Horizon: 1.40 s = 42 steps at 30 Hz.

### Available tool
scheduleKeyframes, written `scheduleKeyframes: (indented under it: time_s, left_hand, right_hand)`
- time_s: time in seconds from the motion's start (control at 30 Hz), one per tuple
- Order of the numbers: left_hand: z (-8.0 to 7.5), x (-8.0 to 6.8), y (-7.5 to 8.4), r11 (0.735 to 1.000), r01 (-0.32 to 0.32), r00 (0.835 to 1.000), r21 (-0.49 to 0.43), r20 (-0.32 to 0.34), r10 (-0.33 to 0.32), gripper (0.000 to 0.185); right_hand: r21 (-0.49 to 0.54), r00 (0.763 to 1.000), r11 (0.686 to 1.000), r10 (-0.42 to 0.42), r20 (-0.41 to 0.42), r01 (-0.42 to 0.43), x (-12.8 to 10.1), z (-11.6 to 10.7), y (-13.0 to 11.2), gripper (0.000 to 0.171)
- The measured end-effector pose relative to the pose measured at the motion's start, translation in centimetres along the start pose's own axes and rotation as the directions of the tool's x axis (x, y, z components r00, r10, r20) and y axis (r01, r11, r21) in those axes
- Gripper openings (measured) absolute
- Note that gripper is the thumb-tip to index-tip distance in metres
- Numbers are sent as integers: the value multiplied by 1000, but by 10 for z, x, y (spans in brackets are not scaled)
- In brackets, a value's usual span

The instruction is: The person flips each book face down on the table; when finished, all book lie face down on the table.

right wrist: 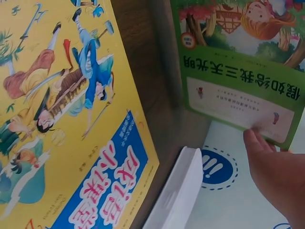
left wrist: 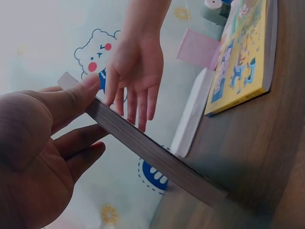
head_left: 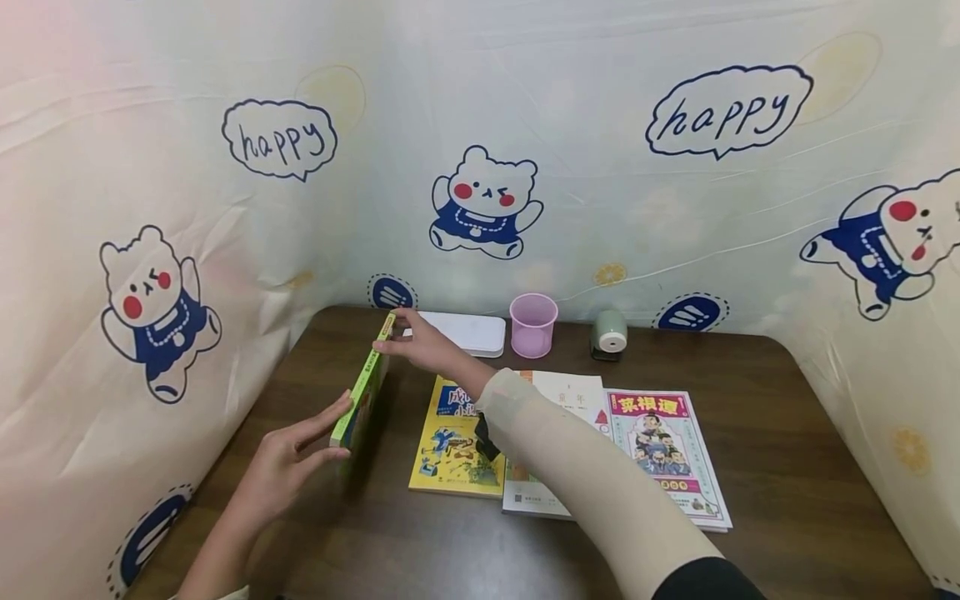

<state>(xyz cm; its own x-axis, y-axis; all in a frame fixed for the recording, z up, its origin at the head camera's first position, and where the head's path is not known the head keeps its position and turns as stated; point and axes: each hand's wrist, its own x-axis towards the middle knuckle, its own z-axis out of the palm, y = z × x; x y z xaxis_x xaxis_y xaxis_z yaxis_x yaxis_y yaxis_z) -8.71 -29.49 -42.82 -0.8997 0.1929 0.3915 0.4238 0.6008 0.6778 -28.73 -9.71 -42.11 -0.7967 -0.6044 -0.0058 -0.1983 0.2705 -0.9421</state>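
A thin green book (head_left: pixel 366 390) stands on its edge on the left of the brown table (head_left: pixel 780 433). My left hand (head_left: pixel 288 462) holds its near end, thumb on the top corner and fingers straight along the cover. My right hand (head_left: pixel 420 342) touches its far top corner with nearly straight fingers. In the left wrist view the book's page edge (left wrist: pixel 152 152) runs from my left thumb (left wrist: pixel 71 98) toward the right hand (left wrist: pixel 136 71). The right wrist view shows the green cover (right wrist: pixel 243 71) with my right fingertips (right wrist: pixel 259 140) on its corner.
A yellow book (head_left: pixel 456 437), a white book (head_left: pixel 570 396) and a pink-framed comic book (head_left: pixel 667 454) lie flat side by side. Behind them stand a white box (head_left: pixel 468 332), a pink cup (head_left: pixel 533 325) and a green sharpener (head_left: pixel 608 334). Bear-print sheets wall the table.
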Motion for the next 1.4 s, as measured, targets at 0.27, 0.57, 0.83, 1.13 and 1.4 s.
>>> scheduleKeyframes:
  time_s: [0.27,0.57,0.83,1.13,1.4]
  left_hand:
    - [18,-1,-7,999,26,1000,-39,-2,-26,79]
    - [36,-1,-30,972,234,967,11,99,-234,89]
    - [47,-6,-49,959,282,944,-41,190,-269,85]
    - [48,-3,-57,953,302,934,20,195,-300,88]
    - [48,-2,-60,938,343,915,46,209,-344,93]
  right_hand:
    - [43,999,999,11,30,-13,-5,-9,16,80]
    - [102,999,995,16,52,-21,-11,-17,27,87]
    - [126,996,991,21,87,-32,-16,-18,44,84]
    - [31,996,999,30,86,-33,-20,-17,55,80]
    - [-193,995,979,75,68,-60,-20,-17,63,81]
